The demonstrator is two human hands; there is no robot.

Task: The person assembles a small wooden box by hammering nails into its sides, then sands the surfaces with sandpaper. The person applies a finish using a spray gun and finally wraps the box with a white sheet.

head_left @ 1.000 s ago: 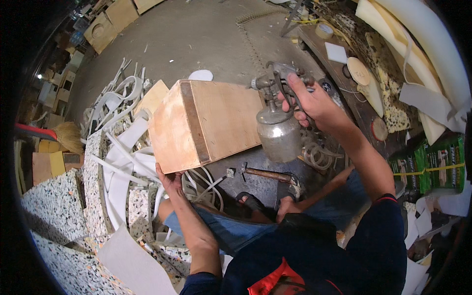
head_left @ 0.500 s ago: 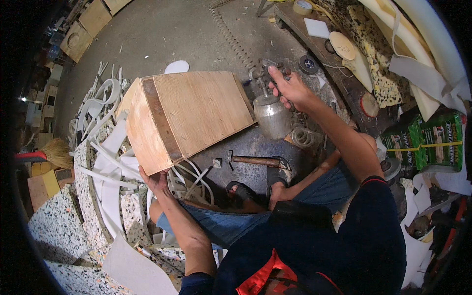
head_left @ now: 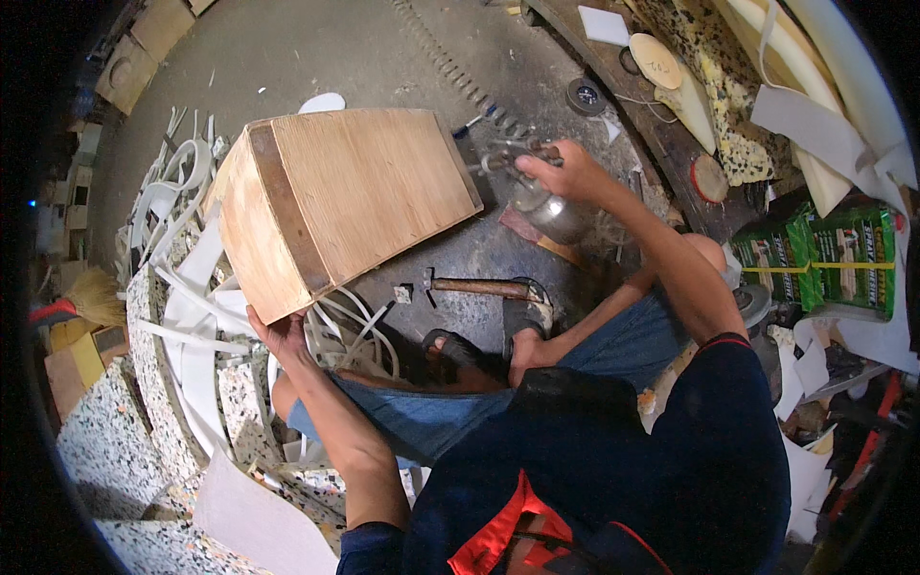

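Observation:
A curved plywood box form (head_left: 374,192) with a dark strip across it rests tilted in front of me, its left part over foam scraps. At its lower left corner, my left hand (head_left: 280,333) grips the edge, fingers partly hidden beneath. My right hand (head_left: 563,172) is wrapped around the handle of a metal spray gun (head_left: 561,218) with a round silver cup. The gun's nozzle points left at the form's right edge, close to it, and the gun is slightly blurred. Whether spray is coming out cannot be seen.
A hammer (head_left: 479,287) lies on the floor by my sandalled feet. Behind the gun runs a coiled air hose (head_left: 431,48). White foam strips (head_left: 196,316) and speckled foam blocks (head_left: 105,436) pile up at left. On the right are a low bench (head_left: 613,91) and green packages (head_left: 848,264).
My right hand has tipped the spray gun from upright to slanted, its nozzle now toward the plywood form. The whole view has shifted slightly. My left hand keeps its grip on the corner.

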